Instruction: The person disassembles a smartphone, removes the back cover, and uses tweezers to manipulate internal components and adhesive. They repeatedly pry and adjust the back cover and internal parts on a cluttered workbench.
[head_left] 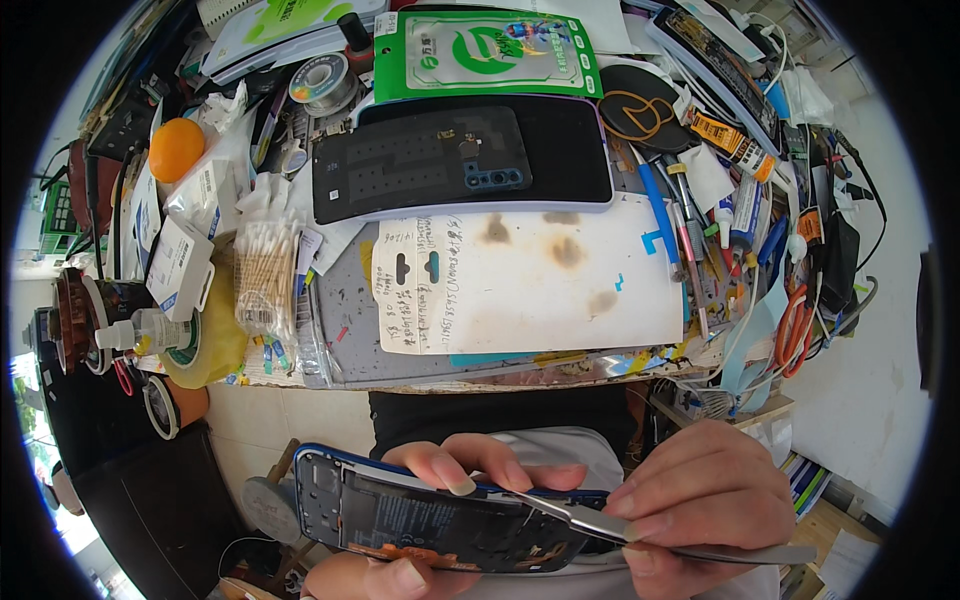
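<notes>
Close to my body I hold an opened smartphone [400, 512], tilted, its black battery and inner parts showing. My left hand [478, 460] is closed around it, fingers over the upper long edge and thumb at the lower edge by an orange flex cable [415, 556]. In my right hand [705, 495] is a pair of metal tweezers [590, 521], pinched between thumb and fingers. The tweezers' tip lies at the phone's upper edge, beside my left fingertips. Whether it grips anything there is too small to tell. My right fingers cover the phone's right end.
Beyond the bench edge lies a stained white card [560, 300]. Behind it a dark phone back cover [400, 170] rests on a larger phone [570, 150]. Cotton swabs [265, 275] and an orange [176, 150] sit left; pens, tubes and cables [793, 330] crowd the right.
</notes>
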